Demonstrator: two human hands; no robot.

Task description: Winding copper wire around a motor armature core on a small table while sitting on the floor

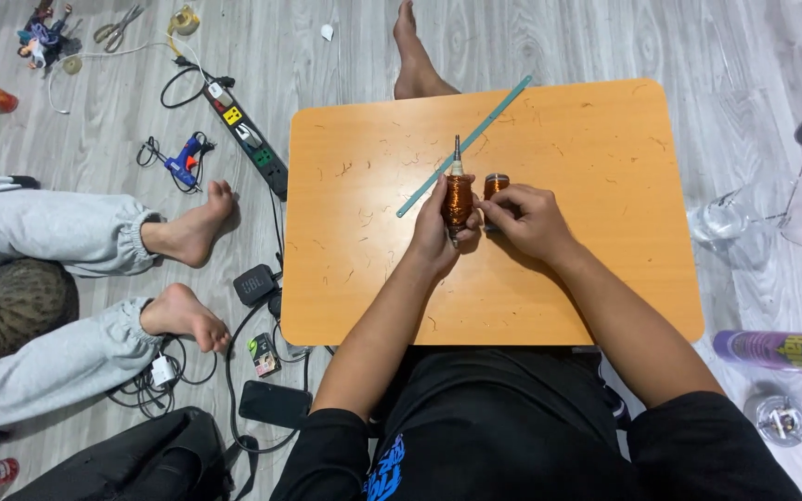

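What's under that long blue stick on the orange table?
Just the orange table, sprinkled with tiny wire scraps. The blue stick lies flat on it; its far end pokes past the edge, over the floor. Nothing else shows underneath.

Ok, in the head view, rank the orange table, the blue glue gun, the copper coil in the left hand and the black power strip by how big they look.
1. orange table
2. black power strip
3. blue glue gun
4. copper coil, partly covered by the left hand, so unsure against the glue gun.
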